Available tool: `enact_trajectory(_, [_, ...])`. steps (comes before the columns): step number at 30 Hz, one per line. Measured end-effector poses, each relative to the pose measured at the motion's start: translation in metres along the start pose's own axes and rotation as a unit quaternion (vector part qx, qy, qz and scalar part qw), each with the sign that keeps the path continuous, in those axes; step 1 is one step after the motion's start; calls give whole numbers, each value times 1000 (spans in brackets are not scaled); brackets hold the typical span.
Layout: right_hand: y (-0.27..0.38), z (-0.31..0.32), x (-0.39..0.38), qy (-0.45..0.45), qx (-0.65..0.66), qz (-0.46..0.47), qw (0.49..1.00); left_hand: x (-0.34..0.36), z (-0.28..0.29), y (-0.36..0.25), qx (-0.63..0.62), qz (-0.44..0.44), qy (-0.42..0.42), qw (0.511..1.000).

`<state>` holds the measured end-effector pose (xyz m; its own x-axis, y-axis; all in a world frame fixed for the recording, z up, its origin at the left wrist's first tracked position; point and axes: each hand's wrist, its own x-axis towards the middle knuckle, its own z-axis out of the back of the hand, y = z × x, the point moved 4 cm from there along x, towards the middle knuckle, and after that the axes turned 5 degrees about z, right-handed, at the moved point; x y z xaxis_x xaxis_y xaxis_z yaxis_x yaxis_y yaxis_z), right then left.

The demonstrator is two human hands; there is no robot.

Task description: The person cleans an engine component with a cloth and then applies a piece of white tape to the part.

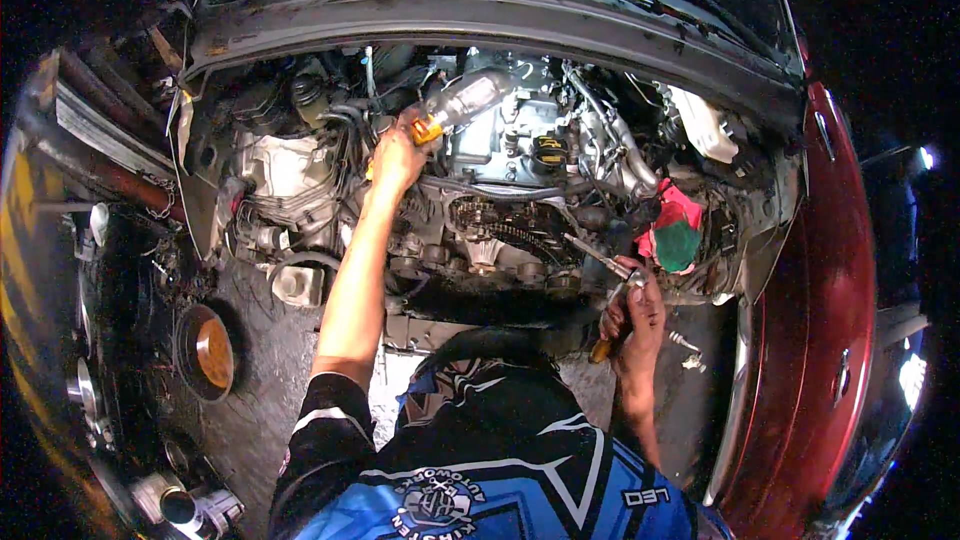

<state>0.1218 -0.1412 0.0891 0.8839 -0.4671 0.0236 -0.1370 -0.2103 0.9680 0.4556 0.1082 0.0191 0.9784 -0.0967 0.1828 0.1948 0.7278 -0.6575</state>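
My left hand [398, 157] is closed around the orange grip of what looks like a hand-held work light [468, 100] with a clear tubular body. It is held slantwise over the silvery engine top [475, 147], left of the black filler cap [549, 148]. Lower right, my right hand [638, 318] grips a ratchet with a long extension [598, 255], which points up and left toward the front of the engine. A yellowish handle end shows below those fingers. Between my hands, a timing chain [520, 234] and its sprockets lie exposed. The extension's tip seems to end short of the chain.
Red and green rags [679, 215] lie at the engine bay's right side. The raised hood [480, 15] spans the far side. A red car door [815, 340] stands to the right. A round pan [207, 352] with brownish contents sits on the floor at left, near metal parts [185, 505].
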Motion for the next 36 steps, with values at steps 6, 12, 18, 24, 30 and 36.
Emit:
enact_trajectory(6, [-5, -2, -6, -3, -8, -12, 1000, 5, 18, 9, -81, -37, -23, 996])
enact_trajectory(12, [-8, 3, -6, -20, -22, -8, 1000, -10, 48, 37, -127, -40, -34, 990])
enact_trajectory(18, [6, -5, 23, 11, -44, -1, 999, -18, 56, 76, -61, -91, -44, 993])
enact_trajectory(24, [27, -16, 104, 54, -286, 73, 954, -24, 52, 64, -66, -22, 26, 997])
enact_trajectory(30, [3, -65, 217, 121, -267, 32, 956, -25, 41, 103, -22, -29, 10, 999])
enact_trajectory(36, [-35, -98, 286, 179, -276, -6, 944, -31, 45, 91, 5, -12, 13, 1000])
